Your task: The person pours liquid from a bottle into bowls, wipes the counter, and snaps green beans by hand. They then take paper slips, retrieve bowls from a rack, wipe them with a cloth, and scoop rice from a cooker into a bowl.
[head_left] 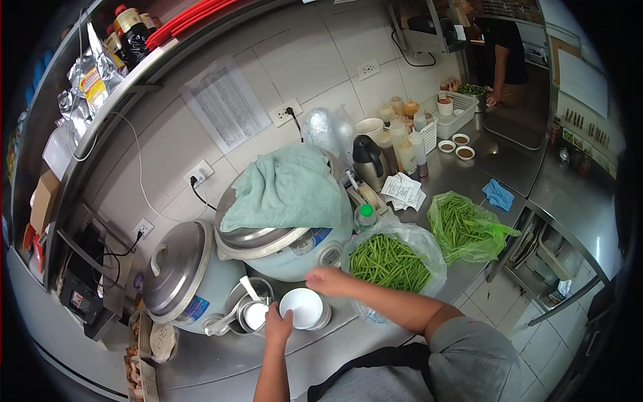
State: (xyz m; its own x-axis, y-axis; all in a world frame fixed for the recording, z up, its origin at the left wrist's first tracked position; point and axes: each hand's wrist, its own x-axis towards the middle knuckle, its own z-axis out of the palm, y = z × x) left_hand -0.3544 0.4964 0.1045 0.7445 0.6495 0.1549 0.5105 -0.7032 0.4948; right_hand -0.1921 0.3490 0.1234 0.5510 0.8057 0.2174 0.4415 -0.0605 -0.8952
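Observation:
My left hand (278, 323) is closed on the near-left rim of a white bowl (301, 306), which tops what looks like a stack of bowls. Left of it sits a metal pot (236, 293) with white-handled scoops or ladles and a small round white-topped container (256, 315). My right hand (327, 281) is above and right of the bowl, in front of the large rice cooker (284, 258). Its fingers are curled together; whether anything is in them is hidden.
A green towel (284, 191) covers the big cooker's lid; a second cooker (177, 268) stands left. Right are bags of green beans (388, 262), a green-capped bottle (365, 214), sauce bottles (405, 154) and a blue cloth (497, 194). Another person (506, 57) stands at the far counter.

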